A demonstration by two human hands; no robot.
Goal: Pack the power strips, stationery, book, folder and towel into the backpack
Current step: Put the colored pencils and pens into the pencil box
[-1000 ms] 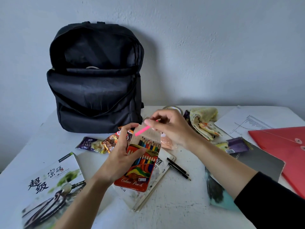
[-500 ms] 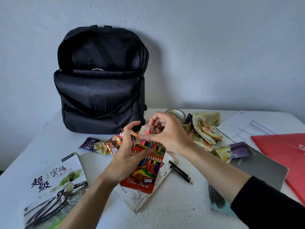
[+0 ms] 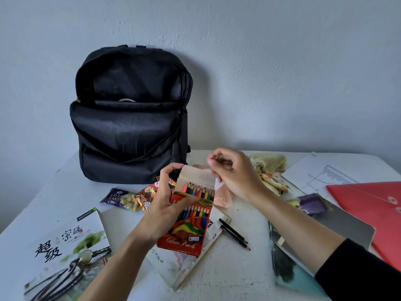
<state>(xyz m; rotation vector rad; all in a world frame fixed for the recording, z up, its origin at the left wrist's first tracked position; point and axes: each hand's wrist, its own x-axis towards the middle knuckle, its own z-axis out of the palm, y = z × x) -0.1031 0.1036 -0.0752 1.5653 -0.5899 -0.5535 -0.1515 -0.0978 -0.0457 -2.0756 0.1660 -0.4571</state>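
My left hand [image 3: 165, 205] grips a red box of colour pencils [image 3: 188, 227] by its left side, tilted above the table. Its flap stands open, and a pink pencil [image 3: 184, 189] sits at the left end of the row inside. Beside the flap's right edge, my right hand [image 3: 232, 174] has its fingers curled with nothing seen in them. The black backpack [image 3: 130, 135] stands open against the wall behind. A book [image 3: 69, 253] lies front left, a yellow towel [image 3: 269, 162] back right, and a red folder [image 3: 373, 205] at the far right.
Two black pens [image 3: 234, 234] lie right of the box, and another book [image 3: 184, 266] lies under it. Snack packets [image 3: 130, 197] sit before the backpack. A grey notebook [image 3: 342, 224], a purple packet [image 3: 312, 204] and printed sheets [image 3: 334, 172] crowd the right side.
My right hand pushed the pink pencil down into the box and let it go. It has since lifted slightly to the right of the flap, fingers curled.
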